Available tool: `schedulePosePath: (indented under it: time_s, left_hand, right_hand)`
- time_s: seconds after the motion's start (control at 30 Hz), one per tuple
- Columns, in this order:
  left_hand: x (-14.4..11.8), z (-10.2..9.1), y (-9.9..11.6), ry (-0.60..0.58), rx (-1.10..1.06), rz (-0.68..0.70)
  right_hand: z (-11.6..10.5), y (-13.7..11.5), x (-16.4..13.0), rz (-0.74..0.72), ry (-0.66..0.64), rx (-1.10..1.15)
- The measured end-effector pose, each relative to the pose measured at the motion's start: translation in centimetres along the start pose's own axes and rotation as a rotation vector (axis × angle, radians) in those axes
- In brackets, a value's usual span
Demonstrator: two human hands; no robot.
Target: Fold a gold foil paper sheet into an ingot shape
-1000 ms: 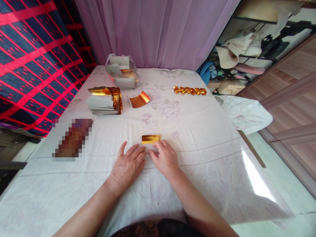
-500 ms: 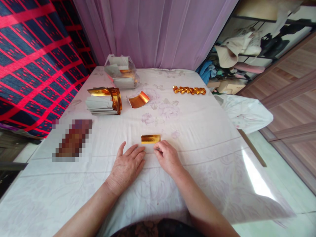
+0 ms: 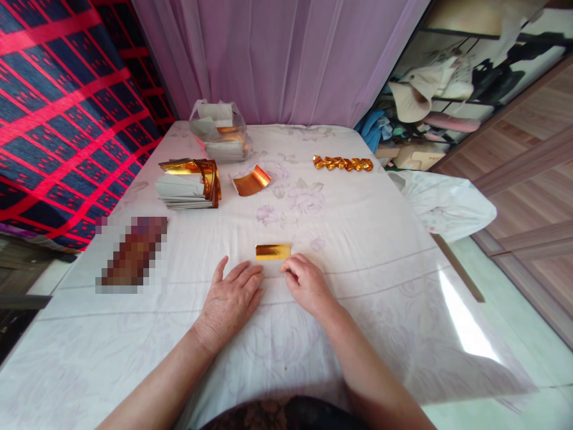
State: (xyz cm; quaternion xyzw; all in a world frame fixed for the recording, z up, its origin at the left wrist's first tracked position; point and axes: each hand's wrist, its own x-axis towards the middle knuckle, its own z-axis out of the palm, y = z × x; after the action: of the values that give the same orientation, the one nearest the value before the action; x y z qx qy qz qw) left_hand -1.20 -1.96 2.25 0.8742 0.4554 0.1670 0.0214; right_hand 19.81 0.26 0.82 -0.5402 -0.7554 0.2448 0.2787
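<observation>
A folded strip of gold foil paper (image 3: 273,252) lies flat on the tablecloth in front of me. My left hand (image 3: 235,292) rests palm down just below its left end, fingers stretched out and thumb apart, holding nothing. Close to the strip's lower right corner is my right hand (image 3: 307,283), its fingers curled in and no object showing in them. Farther off, a single curved sheet of gold foil paper (image 3: 251,181) sits beside a stack of gold-and-white paper sheets (image 3: 185,190).
A clear plastic bag (image 3: 219,134) of similar paper stands at the back left. Folded gold foil pieces (image 3: 342,163) form a row at the back right. A blurred-out reddish item (image 3: 134,254) lies at left. The table (image 3: 358,221) meets a purple curtain (image 3: 286,65); a white bag (image 3: 452,203) is at right.
My right hand has shifted very slightly right, away from the foil strip's corner. The left hand and the papers stay where they were.
</observation>
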Motion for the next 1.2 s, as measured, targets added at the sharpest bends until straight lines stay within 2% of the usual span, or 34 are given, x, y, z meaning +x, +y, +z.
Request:
schedulePosePath:
  time_s: [0.57, 1.2]
  left_hand:
    - [0.30, 0.20, 0.61, -0.122, 0.133, 0.062]
    - [-0.66, -0.32, -0.09, -0.071, 0.043, 0.019]
  right_hand:
    - [0.33, 0.03, -0.18, -0.032, 0.036, -0.037]
    - [0.54, 0.44, -0.14, -0.069, 0.054, -0.021]
